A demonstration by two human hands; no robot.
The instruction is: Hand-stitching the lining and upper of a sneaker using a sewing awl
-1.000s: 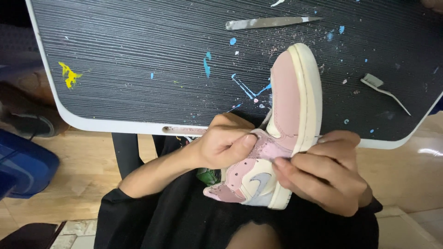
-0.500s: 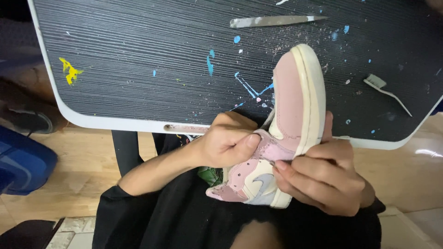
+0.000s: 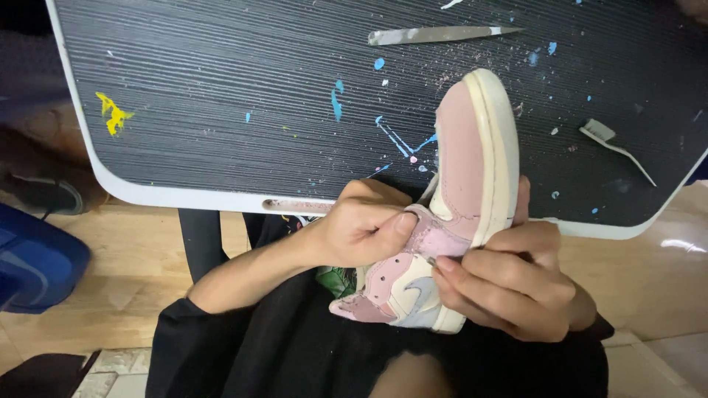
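Left hand [image 3: 365,228] is closed on the pink and cream sneaker [image 3: 450,206], thumb pressed flat against the pink side panel, fingers curled behind the shoe and out of sight; right hand [image 3: 505,284] is wrapped around the heel end from the other side, fingers folded shut on it, with the fingertips pinching what appears to be a thin dark tool at the panel seam; the tool is too small to identify. The sneaker is held on its side above the lap, toe pointing away over the near edge of the dark ribbed table [image 3: 221,110], cream sole facing right. On the table, well apart from the hands: a metal blade [image 3: 435,34] near the far edge; a white toothbrush [image 3: 616,147] to the right; blue and yellow paint spatter across the surface. A blue object [image 3: 33,265] lies on the wooden floor at left, cut off by the frame.
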